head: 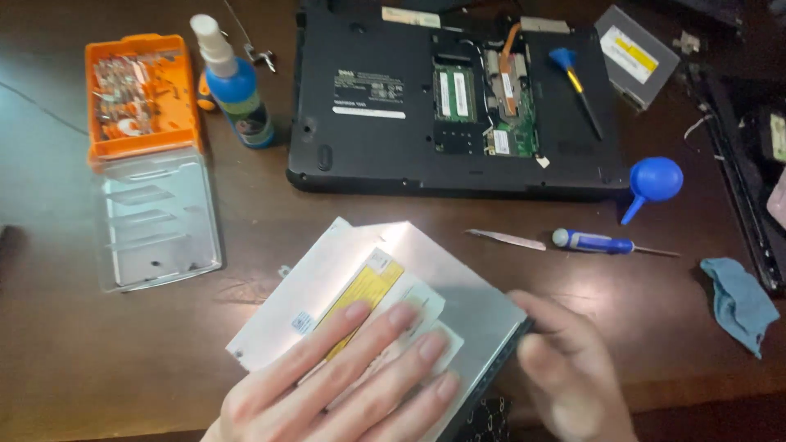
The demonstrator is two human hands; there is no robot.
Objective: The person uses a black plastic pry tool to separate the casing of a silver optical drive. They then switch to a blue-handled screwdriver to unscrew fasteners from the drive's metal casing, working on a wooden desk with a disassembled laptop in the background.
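Two hands: both on one flat optical drive (458, 278), low centre of the table (98, 360).
Left hand (344, 376): laid flat, fingers spread and straight, pressing on the drive's labelled top; not clenched, not gripping.
Right hand (565, 368): blurred, at the drive's dark right edge; fingers appear curled onto that edge, but whether it truly grips I cannot tell.
Step in hand: by my reading, steadying the drive with one palm while working its front edge with the other.
Next move calls for: firm downward hold from the left, a careful pull or pry along the thin dark edge; thin metal shell, likely easy to bend.
Drive, look: thin silver metal slab, white and yellow label on top, black strip along the right edge, lying skewed to the table edge.
Laptop (458, 98): upturned, bottom panel open, boards and copper pipe exposed; well apart, above the drive.
Tools near: tweezers (506, 239) and blue screwdriver (591, 241) between laptop and drive; blue blower (652, 184) right of them.
Left side: orange bit case (141, 94), clear lid (155, 217), spray bottle (233, 86).
Right edge: blue cloth (741, 301).
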